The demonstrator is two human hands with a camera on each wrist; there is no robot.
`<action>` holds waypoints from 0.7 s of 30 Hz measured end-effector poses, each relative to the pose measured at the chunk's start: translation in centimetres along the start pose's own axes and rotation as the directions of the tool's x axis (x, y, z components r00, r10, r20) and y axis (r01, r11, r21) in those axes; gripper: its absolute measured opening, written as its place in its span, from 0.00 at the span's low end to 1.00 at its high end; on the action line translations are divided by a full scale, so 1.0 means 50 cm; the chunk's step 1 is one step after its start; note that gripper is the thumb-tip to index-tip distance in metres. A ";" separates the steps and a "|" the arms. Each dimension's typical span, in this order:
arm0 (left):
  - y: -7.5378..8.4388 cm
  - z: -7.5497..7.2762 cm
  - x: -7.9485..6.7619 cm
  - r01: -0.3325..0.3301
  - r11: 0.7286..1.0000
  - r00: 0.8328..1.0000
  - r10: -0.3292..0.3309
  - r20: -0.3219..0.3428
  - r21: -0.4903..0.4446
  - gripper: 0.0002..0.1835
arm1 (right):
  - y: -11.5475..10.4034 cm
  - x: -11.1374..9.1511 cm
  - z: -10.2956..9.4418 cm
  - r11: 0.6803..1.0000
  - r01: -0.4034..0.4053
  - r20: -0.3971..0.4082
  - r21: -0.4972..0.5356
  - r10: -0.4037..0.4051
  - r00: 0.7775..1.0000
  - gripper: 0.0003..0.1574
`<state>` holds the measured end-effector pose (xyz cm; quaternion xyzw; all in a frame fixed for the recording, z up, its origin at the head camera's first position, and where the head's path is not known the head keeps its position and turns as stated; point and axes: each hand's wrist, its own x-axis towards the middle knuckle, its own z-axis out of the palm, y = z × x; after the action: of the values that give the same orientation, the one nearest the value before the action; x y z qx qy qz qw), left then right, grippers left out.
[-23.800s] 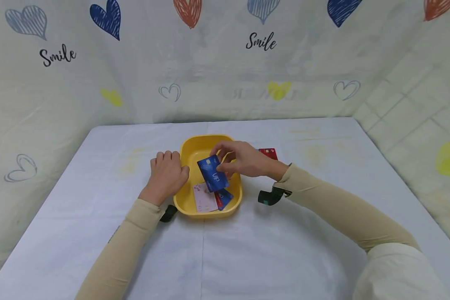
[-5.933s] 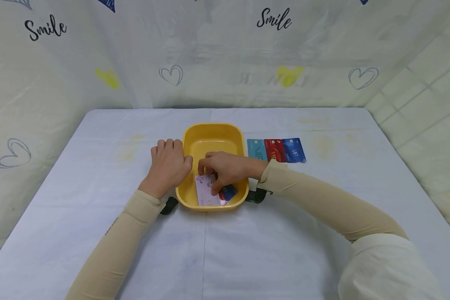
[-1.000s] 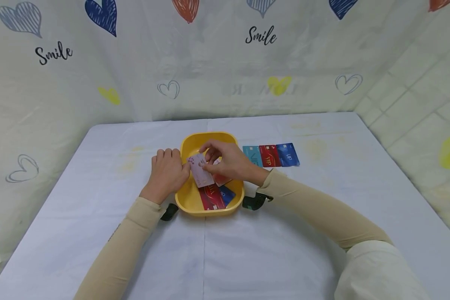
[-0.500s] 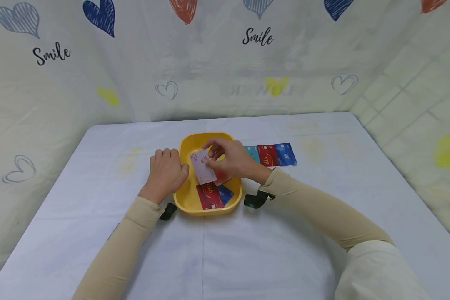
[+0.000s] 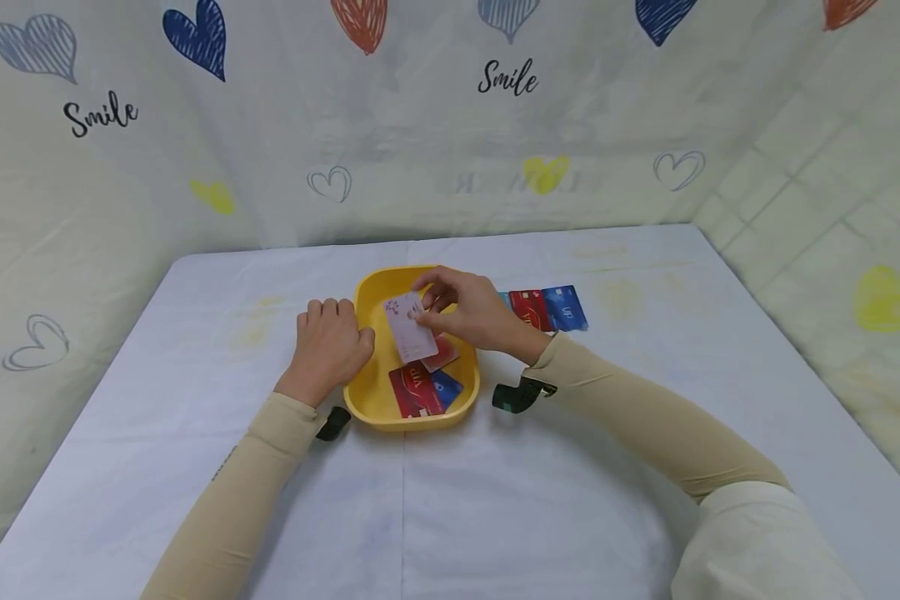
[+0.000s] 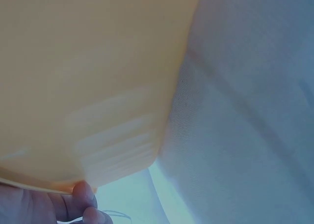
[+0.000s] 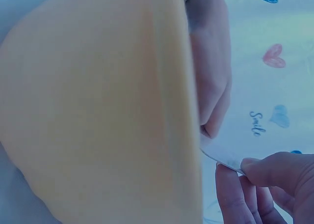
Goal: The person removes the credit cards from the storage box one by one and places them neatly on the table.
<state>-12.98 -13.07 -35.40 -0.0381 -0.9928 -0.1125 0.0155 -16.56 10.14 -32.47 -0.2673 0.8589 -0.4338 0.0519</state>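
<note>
My left hand grips the left rim of a yellow plastic tray; fingertips curl over that rim in the left wrist view. Above the tray, my right hand pinches a pale pink card with a flower print between thumb and fingers. The right wrist view shows the card edge-on at the thumb. Beneath it in the tray lie a red VIP card, a blue card partly under it, and a light-red card partly hidden by the pink one.
On the white-covered table, right of the tray, a row holds a teal card mostly behind my right hand, a red card and a blue VIP card. A curtain with printed hearts hangs behind the table.
Earlier my right hand held a blue VIP card; since then the teal and blue cards have joined the row. The pink card has come up from the tray, uncovering the red one.
</note>
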 end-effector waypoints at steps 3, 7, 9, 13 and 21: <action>0.001 0.001 0.001 0.001 1.000 1.000 -0.001 0.004 0.002 0.19 | 0.001 -0.003 -0.005 1.000 -0.019 -0.007 0.004 0.019 1.000 0.26; 0.001 0.002 0.002 0.005 1.000 1.000 -0.005 0.008 0.004 0.19 | 0.000 -0.008 -0.011 0.999 -0.043 -0.014 0.022 0.044 0.999 0.25; 0.001 0.003 0.002 0.006 1.000 1.000 -0.006 0.009 0.002 0.19 | -0.001 -0.011 -0.015 0.998 -0.052 -0.017 0.035 0.053 0.998 0.26; 0.001 0.002 0.002 0.006 1.000 1.000 -0.006 0.011 -0.001 0.19 | 0.002 -0.017 -0.024 0.997 -0.053 -0.024 0.051 0.054 0.998 0.26; 0.003 0.001 0.000 0.003 1.000 1.000 -0.003 0.013 -0.003 0.19 | 0.008 -0.027 -0.041 0.997 -0.050 -0.045 0.066 0.053 0.998 0.26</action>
<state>-12.96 -12.91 -35.40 -0.0374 -0.9928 -0.1137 0.0090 -16.22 12.50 -31.71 -0.2328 0.8521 -0.4660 0.0515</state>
